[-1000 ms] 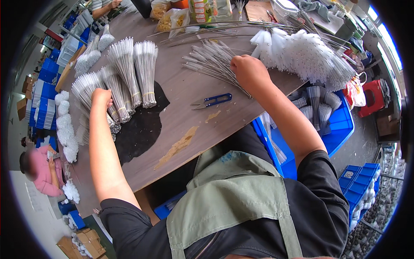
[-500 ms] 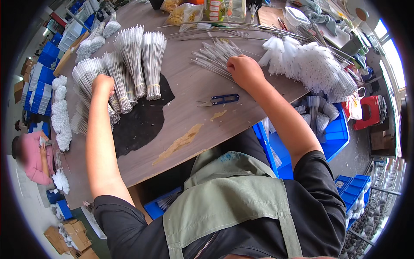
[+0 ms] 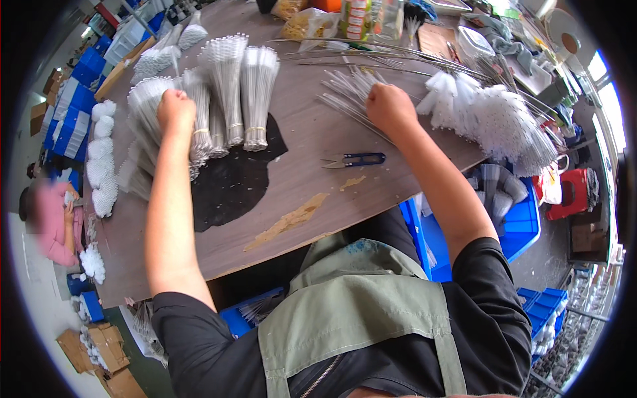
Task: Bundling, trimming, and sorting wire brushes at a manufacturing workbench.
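Note:
My left hand [image 3: 176, 111] is closed in a fist against the leftmost bundle of thin wire brushes [image 3: 149, 99]. What its fingers hold, if anything, is hidden. Beside it stand more tied brush bundles [image 3: 225, 79], bristles up, on a black mat [image 3: 232, 192]. My right hand [image 3: 390, 106] is closed over a spread of loose wire brushes [image 3: 348, 86] lying on the table; its fingertips are out of sight behind the knuckles. Between the two hands lies a pair of blue-handled thread snips [image 3: 355, 160].
A heap of white-bristled brushes [image 3: 497, 123] lies at the table's right. Long wires [image 3: 398, 54] cross the far side, near bags and a jar. Blue bins [image 3: 517, 222] stand below the right edge. A person in pink [image 3: 56, 219] is at far left.
The whole view has shifted, so the table things sit further right in the picture. My left hand has lifted a little along the bundle; my right hand stays at the loose brushes.

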Demonstrator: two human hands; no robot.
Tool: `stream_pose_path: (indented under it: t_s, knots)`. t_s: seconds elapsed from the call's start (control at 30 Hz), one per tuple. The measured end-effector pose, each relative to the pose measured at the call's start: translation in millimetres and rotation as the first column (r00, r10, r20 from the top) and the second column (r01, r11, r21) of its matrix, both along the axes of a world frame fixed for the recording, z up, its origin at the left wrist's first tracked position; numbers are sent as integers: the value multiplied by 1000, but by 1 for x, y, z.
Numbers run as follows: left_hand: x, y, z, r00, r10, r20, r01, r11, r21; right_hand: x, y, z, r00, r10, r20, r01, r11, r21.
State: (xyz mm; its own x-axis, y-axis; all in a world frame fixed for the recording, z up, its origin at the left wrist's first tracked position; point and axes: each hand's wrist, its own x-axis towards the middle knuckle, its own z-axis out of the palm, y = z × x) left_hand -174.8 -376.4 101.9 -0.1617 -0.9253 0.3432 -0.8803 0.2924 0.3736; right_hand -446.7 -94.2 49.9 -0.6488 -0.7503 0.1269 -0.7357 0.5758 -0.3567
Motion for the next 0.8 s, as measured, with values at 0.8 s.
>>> stream_pose_path:
  t_s: [0.8]
  knots:
    - [24,-30,-9,771,-131,-624,575,564,592,183,-119,-1,462,876,-134,-880,435,-193]
